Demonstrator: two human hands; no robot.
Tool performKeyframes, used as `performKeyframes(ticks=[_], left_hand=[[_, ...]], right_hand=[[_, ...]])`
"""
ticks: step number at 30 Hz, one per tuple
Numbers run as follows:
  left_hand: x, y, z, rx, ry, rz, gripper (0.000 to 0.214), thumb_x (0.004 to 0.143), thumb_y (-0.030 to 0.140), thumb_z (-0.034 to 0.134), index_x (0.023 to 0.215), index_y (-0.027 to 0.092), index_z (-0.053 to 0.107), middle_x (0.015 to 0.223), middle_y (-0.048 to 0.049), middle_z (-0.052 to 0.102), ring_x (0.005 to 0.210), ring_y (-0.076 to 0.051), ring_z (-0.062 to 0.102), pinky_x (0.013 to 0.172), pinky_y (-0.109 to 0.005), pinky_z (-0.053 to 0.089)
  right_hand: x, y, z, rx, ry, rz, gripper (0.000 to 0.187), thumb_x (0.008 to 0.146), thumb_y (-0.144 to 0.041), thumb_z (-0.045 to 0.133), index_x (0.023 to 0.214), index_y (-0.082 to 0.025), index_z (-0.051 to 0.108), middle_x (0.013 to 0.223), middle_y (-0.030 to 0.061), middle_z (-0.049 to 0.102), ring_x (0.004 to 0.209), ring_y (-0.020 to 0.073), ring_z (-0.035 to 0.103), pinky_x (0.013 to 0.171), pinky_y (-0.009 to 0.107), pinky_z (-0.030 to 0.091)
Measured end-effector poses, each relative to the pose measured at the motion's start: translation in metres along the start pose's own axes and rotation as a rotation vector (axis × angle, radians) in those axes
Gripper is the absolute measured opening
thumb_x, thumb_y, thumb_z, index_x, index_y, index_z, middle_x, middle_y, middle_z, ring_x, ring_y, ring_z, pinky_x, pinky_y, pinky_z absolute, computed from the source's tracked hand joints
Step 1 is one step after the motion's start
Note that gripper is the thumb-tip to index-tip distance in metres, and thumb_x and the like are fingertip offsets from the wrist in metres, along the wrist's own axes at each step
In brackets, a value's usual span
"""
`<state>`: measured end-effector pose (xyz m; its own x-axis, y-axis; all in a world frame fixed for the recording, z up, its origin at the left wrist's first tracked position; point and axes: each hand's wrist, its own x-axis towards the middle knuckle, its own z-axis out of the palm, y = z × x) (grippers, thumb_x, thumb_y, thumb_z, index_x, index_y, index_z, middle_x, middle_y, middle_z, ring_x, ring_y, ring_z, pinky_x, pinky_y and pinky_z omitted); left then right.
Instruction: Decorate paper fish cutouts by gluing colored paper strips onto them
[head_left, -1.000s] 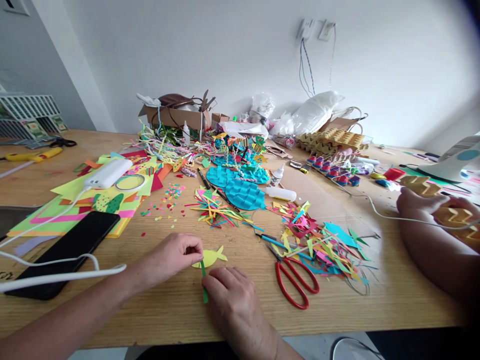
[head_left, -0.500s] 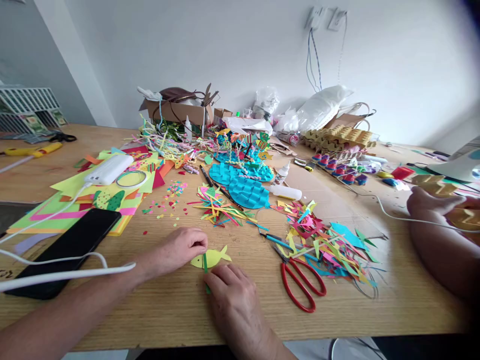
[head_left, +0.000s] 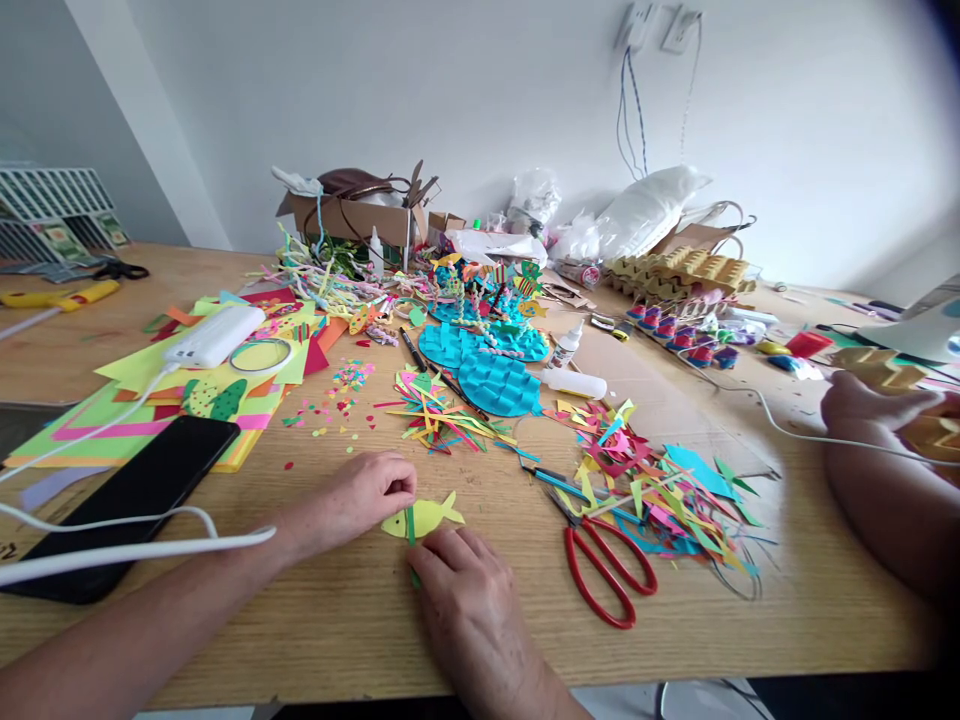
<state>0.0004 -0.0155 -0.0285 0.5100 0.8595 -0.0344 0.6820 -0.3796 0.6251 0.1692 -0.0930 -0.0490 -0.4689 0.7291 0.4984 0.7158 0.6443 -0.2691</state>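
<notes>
A yellow paper fish (head_left: 429,516) lies on the wooden table (head_left: 315,610) near the front edge. A thin green paper strip (head_left: 410,528) lies across its left part. My left hand (head_left: 358,497) pinches the fish and the top of the strip with curled fingers. My right hand (head_left: 474,612) rests just below the fish, fingers bent down over the strip's lower end. Red-handled scissors (head_left: 606,570) lie to the right of my right hand, untouched.
Coloured paper scraps (head_left: 652,480), blue paper shapes (head_left: 487,375), glue bottles (head_left: 574,382), a black phone (head_left: 135,495), a white power bank (head_left: 214,337) with cables and a cardboard box (head_left: 352,215) crowd the table. Another person's hand (head_left: 862,405) holds yellow folded card at the right.
The green strip has slid up across the fish, under my left fingers. My right hand has edged closer to the fish. The view has shifted slightly.
</notes>
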Motion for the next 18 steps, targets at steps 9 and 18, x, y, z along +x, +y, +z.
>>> performKeyframes(ticks=[9,18], left_hand=[[0.0000,-0.0014,0.0021,0.007,0.016,0.016,0.013,0.074,0.015,0.049,0.062,0.017,0.053,0.064,0.0040,0.052,0.061,-0.011,0.048,0.055,-0.021,0.030],[-0.0003,0.0004,0.0017,0.011,0.013,0.019,0.014,0.073,0.015,0.049,0.059,0.017,0.051,0.064,0.0035,0.050,0.060,-0.012,0.047,0.054,-0.021,0.030]], right_hand=[[0.0005,-0.0008,0.0011,-0.021,0.024,0.010,0.012,0.084,-0.012,0.052,0.076,-0.021,0.057,0.073,-0.0007,0.060,0.067,0.0142,0.050,0.058,0.024,0.035],[-0.0013,0.0001,0.0048,-0.035,0.007,0.033,0.013,0.081,-0.012,0.055,0.071,-0.020,0.055,0.074,-0.0019,0.058,0.067,0.0130,0.049,0.057,0.023,0.033]])
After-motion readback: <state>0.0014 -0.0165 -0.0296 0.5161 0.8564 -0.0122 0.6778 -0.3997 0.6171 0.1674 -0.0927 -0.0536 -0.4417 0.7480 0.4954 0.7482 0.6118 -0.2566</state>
